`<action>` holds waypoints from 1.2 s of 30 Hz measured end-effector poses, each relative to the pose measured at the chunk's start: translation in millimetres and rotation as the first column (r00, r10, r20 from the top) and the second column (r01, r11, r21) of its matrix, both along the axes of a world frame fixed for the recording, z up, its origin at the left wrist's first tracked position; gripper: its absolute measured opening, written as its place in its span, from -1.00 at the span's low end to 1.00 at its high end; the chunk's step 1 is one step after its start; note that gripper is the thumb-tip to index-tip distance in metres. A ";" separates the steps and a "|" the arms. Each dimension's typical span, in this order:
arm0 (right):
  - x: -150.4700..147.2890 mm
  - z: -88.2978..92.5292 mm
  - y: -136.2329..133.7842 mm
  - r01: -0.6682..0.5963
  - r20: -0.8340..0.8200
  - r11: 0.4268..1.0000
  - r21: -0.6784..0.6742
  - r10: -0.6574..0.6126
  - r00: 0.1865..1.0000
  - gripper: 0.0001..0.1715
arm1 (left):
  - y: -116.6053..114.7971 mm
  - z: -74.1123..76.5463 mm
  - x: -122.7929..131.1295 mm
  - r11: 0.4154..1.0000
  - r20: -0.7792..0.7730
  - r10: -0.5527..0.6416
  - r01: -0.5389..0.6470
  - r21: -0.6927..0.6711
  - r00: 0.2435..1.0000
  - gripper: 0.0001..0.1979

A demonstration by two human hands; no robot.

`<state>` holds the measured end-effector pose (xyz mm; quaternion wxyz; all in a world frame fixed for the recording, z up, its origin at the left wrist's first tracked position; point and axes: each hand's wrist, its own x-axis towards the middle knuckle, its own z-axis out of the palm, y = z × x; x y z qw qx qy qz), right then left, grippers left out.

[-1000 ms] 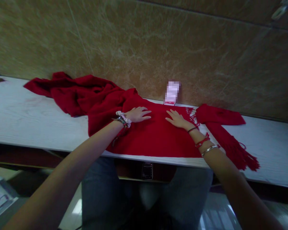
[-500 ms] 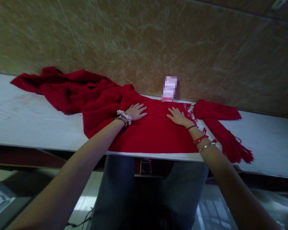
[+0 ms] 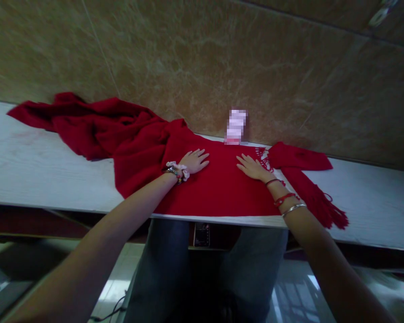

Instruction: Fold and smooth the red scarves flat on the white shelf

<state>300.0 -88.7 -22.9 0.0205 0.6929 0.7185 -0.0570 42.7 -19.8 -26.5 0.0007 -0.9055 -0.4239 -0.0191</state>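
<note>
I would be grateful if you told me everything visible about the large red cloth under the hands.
The large red cloth looks like soft woven fabric, with fringe at its right end. Its left part lies in bunched folds; the rest spreads flat on the white tabletop, almost to the front edge. The left hand and right hand rest on it, palms down.

Passable gap between hands (image 3: 194, 162) above red cloth (image 3: 218, 190); marbled wall (image 3: 188, 58) blocks far side.

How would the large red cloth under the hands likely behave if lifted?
The red cloth would probably hang floppy, given its loose, crumpled folds. Its fringe may dangle, the strands being thin and separate.
</note>
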 end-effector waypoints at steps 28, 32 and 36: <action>-21.3 8.8 28.4 0.039 0.006 0.989 0.140 -0.041 0.999 -0.36 | 25.3 4.1 -6.5 0.999 -0.005 0.039 -0.039 0.025 0.999 -0.52; -77.3 14.7 32.1 -0.225 -0.046 0.968 0.109 0.231 0.972 -0.38 | 26.3 3.3 -7.0 0.999 -0.008 0.034 -0.033 0.020 0.999 -0.50; -86.2 8.6 31.4 -0.195 -0.073 0.981 0.021 0.196 0.978 -0.37 | 25.6 4.6 -7.5 0.999 -0.005 0.035 -0.035 0.002 0.999 -0.50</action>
